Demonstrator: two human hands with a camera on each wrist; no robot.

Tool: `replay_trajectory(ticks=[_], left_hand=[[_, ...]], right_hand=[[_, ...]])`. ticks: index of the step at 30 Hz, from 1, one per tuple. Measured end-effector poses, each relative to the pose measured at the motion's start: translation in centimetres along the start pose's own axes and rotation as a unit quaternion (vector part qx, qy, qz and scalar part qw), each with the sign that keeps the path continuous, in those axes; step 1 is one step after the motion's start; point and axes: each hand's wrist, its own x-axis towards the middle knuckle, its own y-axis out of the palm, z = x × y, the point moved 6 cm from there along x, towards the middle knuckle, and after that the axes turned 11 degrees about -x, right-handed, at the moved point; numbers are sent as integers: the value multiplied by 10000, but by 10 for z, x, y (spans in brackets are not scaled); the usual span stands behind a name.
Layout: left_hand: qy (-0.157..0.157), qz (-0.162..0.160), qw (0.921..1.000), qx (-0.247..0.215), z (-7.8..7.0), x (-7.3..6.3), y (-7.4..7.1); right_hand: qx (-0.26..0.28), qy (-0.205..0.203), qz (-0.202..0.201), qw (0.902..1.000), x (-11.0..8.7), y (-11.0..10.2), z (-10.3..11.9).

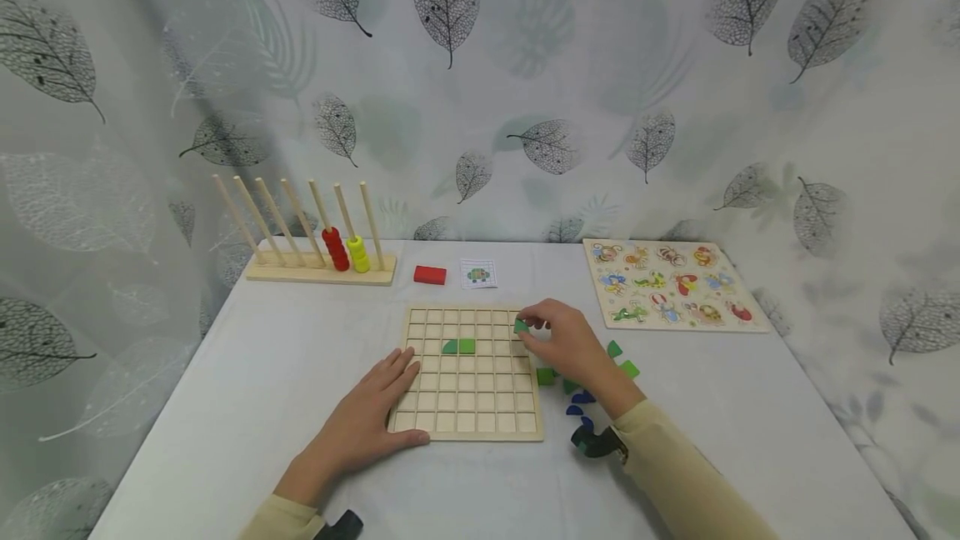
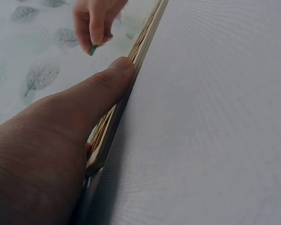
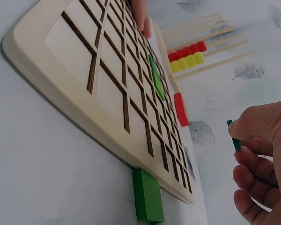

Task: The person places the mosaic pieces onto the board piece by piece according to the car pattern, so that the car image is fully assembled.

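A square wooden grid board lies on the table, a green quarter-round tile and a lighter green square tile side by side in its cells. My left hand rests at the board's front left corner, thumb along the front edge and fingers spread at the left side. Over the board's right edge, my right hand pinches a small dark green tile between thumb and fingertips. That tile is up off the board in the right wrist view; its full outline is partly hidden by the fingers.
Right of the board lie loose green tiles and blue tiles, several beneath my right forearm. Behind stand a peg rack with red and yellow beads, a red block and a picture card. An insect puzzle board lies back right.
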Motion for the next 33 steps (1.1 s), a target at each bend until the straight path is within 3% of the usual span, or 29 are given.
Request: replay_trajectory(ticks=[14,33], left_hand=[[-46,49,9999,-91,1,0,2],[-9,-22,10000,-94,2,-1,2]], right_hand=[[83,-325,-163,9993,5,6,20],[54,-284,295,9991,13,29,37]])
